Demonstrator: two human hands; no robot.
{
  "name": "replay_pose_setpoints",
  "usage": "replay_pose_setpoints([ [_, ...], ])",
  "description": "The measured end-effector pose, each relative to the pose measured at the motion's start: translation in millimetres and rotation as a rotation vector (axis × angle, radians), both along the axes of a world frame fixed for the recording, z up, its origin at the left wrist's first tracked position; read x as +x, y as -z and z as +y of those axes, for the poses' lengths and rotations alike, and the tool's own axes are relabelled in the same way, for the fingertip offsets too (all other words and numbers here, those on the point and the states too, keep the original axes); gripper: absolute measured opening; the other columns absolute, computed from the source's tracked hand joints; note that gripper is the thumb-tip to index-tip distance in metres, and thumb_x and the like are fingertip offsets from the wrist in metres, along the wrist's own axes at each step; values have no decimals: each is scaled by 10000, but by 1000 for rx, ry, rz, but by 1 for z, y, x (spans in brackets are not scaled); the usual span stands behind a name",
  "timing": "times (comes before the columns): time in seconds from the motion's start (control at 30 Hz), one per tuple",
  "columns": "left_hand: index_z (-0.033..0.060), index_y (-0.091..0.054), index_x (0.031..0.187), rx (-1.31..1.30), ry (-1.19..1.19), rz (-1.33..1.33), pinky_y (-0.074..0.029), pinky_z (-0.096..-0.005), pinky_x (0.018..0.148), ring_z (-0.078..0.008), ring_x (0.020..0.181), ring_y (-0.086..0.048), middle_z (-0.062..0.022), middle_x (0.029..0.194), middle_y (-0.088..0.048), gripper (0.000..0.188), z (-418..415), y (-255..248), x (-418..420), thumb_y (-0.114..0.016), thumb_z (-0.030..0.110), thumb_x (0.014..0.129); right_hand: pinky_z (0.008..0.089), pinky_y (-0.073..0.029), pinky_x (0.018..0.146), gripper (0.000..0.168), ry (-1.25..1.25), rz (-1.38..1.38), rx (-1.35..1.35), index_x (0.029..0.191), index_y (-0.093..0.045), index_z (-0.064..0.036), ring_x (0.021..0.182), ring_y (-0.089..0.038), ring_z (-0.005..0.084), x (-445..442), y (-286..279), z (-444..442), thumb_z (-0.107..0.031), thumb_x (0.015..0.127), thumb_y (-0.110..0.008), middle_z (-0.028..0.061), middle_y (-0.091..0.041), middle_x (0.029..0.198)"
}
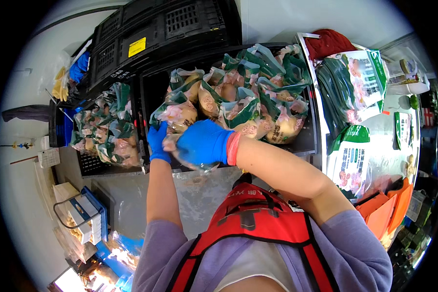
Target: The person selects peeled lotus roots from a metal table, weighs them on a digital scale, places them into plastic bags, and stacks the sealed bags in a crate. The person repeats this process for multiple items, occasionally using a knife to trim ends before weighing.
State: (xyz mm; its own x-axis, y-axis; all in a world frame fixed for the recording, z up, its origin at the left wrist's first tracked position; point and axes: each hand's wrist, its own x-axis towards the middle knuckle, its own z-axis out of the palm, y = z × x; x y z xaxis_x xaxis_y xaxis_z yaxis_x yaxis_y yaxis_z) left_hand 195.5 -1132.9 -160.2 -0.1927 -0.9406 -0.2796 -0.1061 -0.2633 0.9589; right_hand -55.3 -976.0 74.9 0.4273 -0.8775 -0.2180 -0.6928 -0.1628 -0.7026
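Note:
Both my hands wear blue gloves over a black crate (pixel 306 149) of printed plastic bags of lotus root (pixel 283 127). My right hand (pixel 204 142) grips a clear plastic bag (pixel 193 160) with pale contents, blurred along its lower side; a red band circles the glove's cuff. Close by on the left, my left hand (pixel 158 142) touches the upper edge of a filled, green and pink printed bag (pixel 177 115); its fingers are partly hidden, so its grip cannot be told. More filled bags (pixel 109 127) stand in a second black crate (pixel 91 164) on the left.
Stacked black crates (pixel 149 40) rise behind. On the right, a metal table (pixel 379 146) bears flat printed bags (pixel 350 84), a red cloth (pixel 328 43) and another printed bag (pixel 352 157). Orange bins (pixel 387 211) stand at lower right, a blue-and-white basket (pixel 85 219) at lower left.

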Motion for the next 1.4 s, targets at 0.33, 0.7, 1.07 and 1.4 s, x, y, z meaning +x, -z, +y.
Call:
replay_pose_setpoints([
  [0.33,-30,-600,1175,-279,548,-568,-509,-378,891,-254,1012,-658,-165,1109,-689,365,76,-64,-99,-703,218,929,481,-543,709,220,237,350,38,882,-741,-105,824,-691,368,2,157,13,-286,827,-628,153,-715,888],
  [0.7,32,-522,1398,-568,151,-453,-434,-407,1072,-289,1281,-524,-180,1412,-527,534,6,-66,-42,-714,157,914,453,-540,742,354,730,-603,-112,1051,-669,-62,869,-664,364,-9,122,36,-367,872,-697,170,-682,944],
  [1.07,7,-665,1165,-344,443,-775,-513,-388,773,-240,884,-677,-156,1025,-723,437,-112,2,-122,-716,348,896,475,-532,730,463,586,-410,-182,1244,-612,-95,887,-655,395,17,95,70,-343,867,-714,212,-660,989],
  [1.4,46,-628,1184,-115,-129,282,-465,-248,647,-110,728,-543,-20,954,-619,260,-120,-111,-84,-682,149,952,454,-531,746,475,614,-420,-110,1250,-622,-87,886,-657,377,7,107,80,-377,882,-704,192,-664,995],
])
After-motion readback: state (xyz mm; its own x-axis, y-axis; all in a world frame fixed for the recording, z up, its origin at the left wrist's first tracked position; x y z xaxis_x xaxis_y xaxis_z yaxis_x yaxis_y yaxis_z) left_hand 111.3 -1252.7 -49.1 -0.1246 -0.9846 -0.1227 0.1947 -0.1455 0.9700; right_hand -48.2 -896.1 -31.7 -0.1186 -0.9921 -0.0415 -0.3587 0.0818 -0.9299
